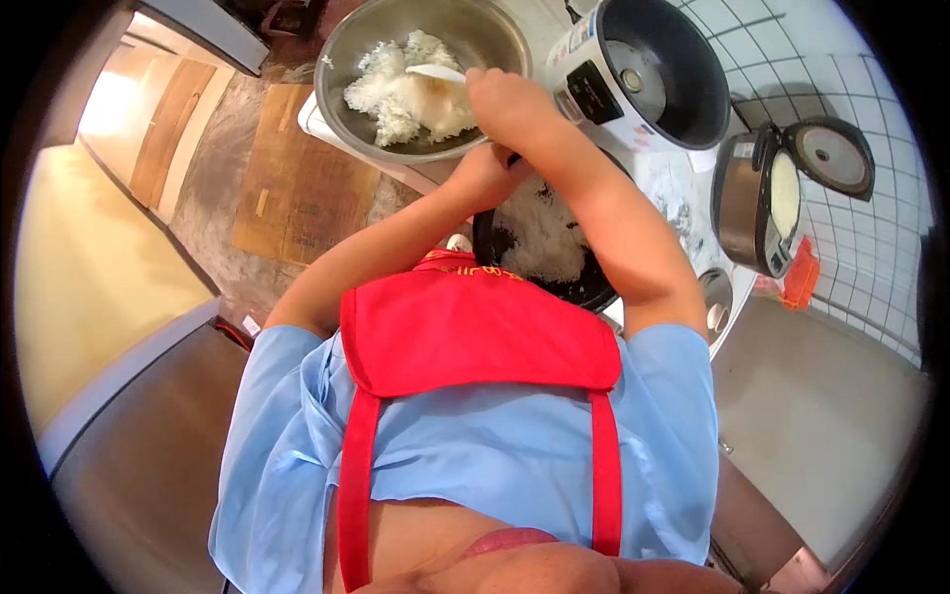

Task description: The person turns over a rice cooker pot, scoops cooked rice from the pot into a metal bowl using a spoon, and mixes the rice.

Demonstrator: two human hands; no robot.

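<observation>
My right hand point(510, 104) is closed around a white rice paddle point(435, 72). The paddle's blade lies over cooked white rice point(406, 94) in a wide steel bowl point(341, 45). A light-brown patch shows on the rice beside the blade. Below my right forearm, my left hand point(485, 178) is closed at the upper edge of a black pot point(485, 236); its fingers are partly hidden. Rice point(544, 233) clings to the inside of this pot, which sits close to my red apron point(475, 332). My forearms cross near the bowl's lower right rim.
A white rice cooker point(584, 84) with a dark inside stands right of the bowl. Farther right is a brown cooker point(737, 203), lid open, with pale contents. A round metal lid point(714, 297) lies at the counter's edge. Cardboard point(297, 188) covers part of the floor.
</observation>
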